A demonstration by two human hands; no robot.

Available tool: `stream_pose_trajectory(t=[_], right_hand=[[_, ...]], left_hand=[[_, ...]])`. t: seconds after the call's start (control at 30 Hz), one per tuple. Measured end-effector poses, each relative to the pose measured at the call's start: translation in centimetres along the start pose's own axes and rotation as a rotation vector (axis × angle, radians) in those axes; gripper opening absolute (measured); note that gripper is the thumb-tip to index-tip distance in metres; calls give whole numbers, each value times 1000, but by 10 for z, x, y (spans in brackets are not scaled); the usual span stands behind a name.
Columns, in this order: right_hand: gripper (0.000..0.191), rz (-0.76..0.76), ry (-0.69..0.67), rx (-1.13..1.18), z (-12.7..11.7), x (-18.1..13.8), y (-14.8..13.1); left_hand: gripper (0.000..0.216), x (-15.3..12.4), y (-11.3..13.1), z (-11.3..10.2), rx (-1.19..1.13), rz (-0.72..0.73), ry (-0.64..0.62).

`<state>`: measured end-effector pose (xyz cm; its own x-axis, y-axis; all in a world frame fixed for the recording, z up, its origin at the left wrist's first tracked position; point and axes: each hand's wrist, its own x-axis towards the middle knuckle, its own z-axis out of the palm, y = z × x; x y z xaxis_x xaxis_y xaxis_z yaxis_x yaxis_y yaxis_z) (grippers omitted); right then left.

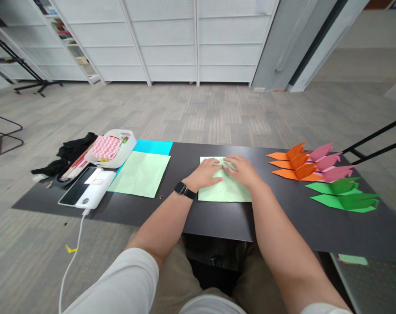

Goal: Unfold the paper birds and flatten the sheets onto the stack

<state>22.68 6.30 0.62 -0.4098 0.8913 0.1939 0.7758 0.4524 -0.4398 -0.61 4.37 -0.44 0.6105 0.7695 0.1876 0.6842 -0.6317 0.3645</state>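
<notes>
A pale green sheet of paper (pixel 224 191) lies on the black table (pixel 217 218) right in front of me. My left hand (pixel 207 172), with a dark watch on its wrist, presses flat on the sheet's upper left part. My right hand (pixel 244 170) presses on its upper middle, fingertips meeting the left hand's. Both hands lie on the paper with fingers held together. To the left rests a second pale green sheet (pixel 140 174) on top of a cyan sheet (pixel 154 147).
Folded paper figures sit at the right: orange ones (pixel 294 165), pink ones (pixel 328 163), green ones (pixel 346 196). At the left are a white basket (pixel 111 148) with patterned paper, a white device (pixel 86 187) with a cable, and black cloth (pixel 72 150).
</notes>
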Motion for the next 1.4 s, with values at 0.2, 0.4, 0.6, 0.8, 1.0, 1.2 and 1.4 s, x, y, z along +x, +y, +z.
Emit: stream_pose_trajectory(t=[0.2,0.4,0.6,0.8,1.0,1.2,1.4], right_hand=[[54,-13,-183,-189,3,-16,10],[62,99,-86,-315,-13,-37,32],[68,44,-159,-318,-6,-50,28],[71,52,-160,-322,-6,-51,27],[72,61,-152,-302,-5,-52,27],[71,63,-140,-294,-6,-52,26],[73,80,-174,-289,-8,-50,24]], left_hand=[[63,1,-6,5,-45,-72,-66],[63,-1,-6,1,-77,-94,-119],[75,0,0,12,-66,-160,-55],[71,-15,-6,20,54,-239,79],[74,-32,-12,-5,42,-367,357],[74,-35,34,3,92,-6,-14],[90,-62,46,-10,177,-96,-22]])
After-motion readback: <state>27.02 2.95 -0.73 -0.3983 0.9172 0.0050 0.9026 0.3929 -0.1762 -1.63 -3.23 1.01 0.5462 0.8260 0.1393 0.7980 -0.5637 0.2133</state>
